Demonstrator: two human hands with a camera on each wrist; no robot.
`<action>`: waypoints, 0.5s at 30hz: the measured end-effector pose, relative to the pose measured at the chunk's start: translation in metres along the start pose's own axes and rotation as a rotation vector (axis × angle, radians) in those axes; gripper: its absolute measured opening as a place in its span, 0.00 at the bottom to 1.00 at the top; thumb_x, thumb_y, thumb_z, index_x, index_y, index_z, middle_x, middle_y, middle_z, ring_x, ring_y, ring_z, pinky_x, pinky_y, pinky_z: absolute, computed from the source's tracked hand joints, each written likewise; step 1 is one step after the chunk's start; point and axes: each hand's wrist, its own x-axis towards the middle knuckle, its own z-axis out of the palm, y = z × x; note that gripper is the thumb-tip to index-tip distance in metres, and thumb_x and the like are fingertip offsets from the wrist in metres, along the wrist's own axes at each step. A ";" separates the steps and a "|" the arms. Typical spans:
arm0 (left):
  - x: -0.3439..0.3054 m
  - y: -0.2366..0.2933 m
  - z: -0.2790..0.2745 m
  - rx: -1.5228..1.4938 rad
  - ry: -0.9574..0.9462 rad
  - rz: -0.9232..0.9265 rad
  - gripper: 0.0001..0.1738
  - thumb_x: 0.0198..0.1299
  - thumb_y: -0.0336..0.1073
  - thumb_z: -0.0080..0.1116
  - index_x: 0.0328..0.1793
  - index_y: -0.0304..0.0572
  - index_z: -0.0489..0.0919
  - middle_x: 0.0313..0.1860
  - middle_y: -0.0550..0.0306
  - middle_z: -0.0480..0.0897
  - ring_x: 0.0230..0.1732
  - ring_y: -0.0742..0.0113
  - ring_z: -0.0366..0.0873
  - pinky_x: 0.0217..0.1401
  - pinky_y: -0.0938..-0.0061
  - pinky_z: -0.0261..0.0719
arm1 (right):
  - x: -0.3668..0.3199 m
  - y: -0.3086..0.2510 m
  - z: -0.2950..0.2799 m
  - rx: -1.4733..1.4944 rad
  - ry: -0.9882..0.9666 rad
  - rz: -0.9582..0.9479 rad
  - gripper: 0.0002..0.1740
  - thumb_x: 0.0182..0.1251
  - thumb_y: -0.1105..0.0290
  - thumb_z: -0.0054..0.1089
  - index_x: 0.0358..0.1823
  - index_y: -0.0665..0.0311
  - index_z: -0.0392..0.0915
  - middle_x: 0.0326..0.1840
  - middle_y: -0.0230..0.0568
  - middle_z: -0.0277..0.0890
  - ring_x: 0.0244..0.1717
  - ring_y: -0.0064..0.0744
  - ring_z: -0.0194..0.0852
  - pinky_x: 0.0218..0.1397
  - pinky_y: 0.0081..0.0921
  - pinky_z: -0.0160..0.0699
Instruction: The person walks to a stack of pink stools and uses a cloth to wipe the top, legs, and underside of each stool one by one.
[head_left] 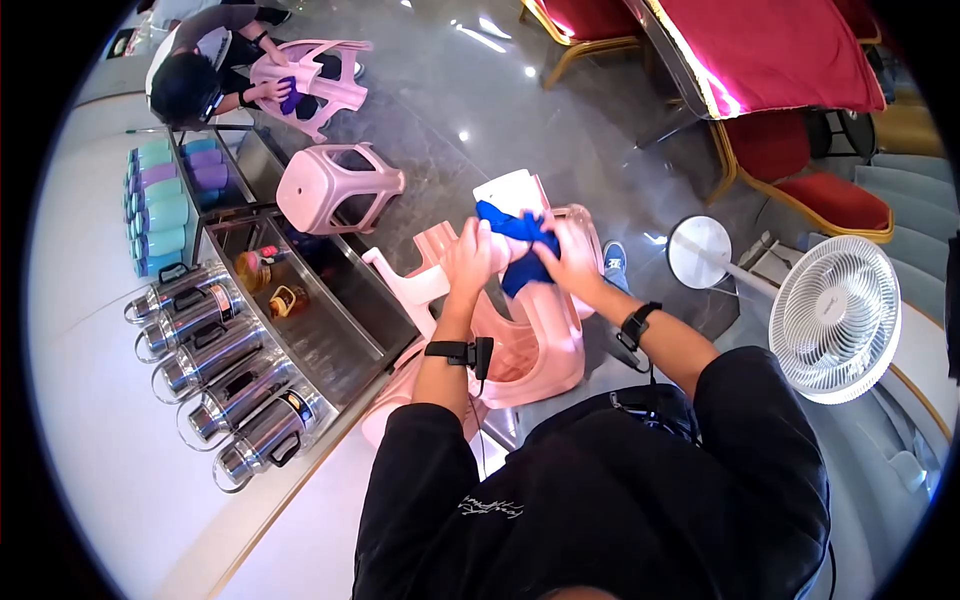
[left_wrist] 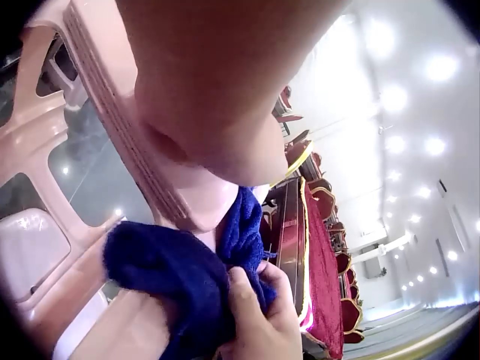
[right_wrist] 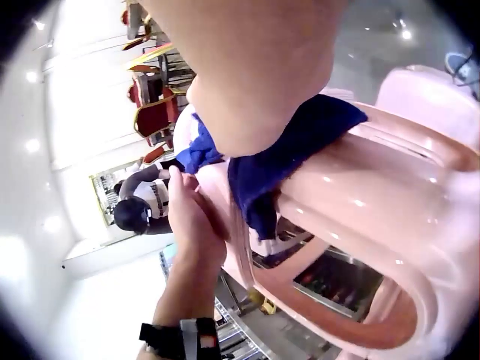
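A pink plastic stool (head_left: 548,325) is tipped over in front of me, with legs and openings showing. A blue cloth (head_left: 530,272) is draped over its edge. My right hand (head_left: 572,258) holds the cloth; in the left wrist view its thumb (left_wrist: 244,300) presses on the bunched fabric with the fingers behind. My left hand (head_left: 468,262) grips the stool beside the cloth. The right wrist view shows this left hand (right_wrist: 196,217) against the stool's edge, its fingertips partly hidden. There the cloth (right_wrist: 300,142) lies across a pink leg, partly covered by my right hand.
Another pink stool (head_left: 305,190) stands ahead on the left. Metal flasks (head_left: 225,345) and a steel cart (head_left: 330,345) line the left side. Further off, a person (head_left: 190,90) handles a stool with a purple cloth (head_left: 290,95). A white fan (head_left: 835,315) and red chairs (head_left: 840,200) are right.
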 end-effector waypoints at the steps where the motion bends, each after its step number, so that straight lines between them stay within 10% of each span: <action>1: 0.001 0.003 -0.003 0.005 -0.020 -0.048 0.29 0.77 0.62 0.39 0.63 0.52 0.81 0.52 0.35 0.86 0.56 0.33 0.83 0.59 0.46 0.76 | 0.018 0.002 -0.001 -0.107 0.092 -0.011 0.19 0.68 0.69 0.68 0.57 0.63 0.74 0.59 0.54 0.72 0.62 0.59 0.73 0.67 0.46 0.74; 8: 0.005 0.013 0.011 -0.252 0.040 -0.006 0.16 0.74 0.49 0.51 0.51 0.46 0.80 0.40 0.38 0.87 0.45 0.36 0.86 0.47 0.49 0.79 | 0.074 -0.023 0.033 -0.051 0.194 -0.006 0.21 0.54 0.65 0.79 0.46 0.58 0.79 0.52 0.52 0.69 0.57 0.57 0.71 0.61 0.47 0.74; 15: -0.003 0.016 0.029 -0.092 0.232 0.021 0.15 0.71 0.47 0.50 0.38 0.46 0.77 0.29 0.40 0.83 0.33 0.34 0.81 0.35 0.43 0.72 | 0.087 -0.030 0.043 -0.082 0.233 0.446 0.51 0.50 0.50 0.83 0.71 0.63 0.63 0.67 0.55 0.67 0.67 0.59 0.71 0.69 0.48 0.75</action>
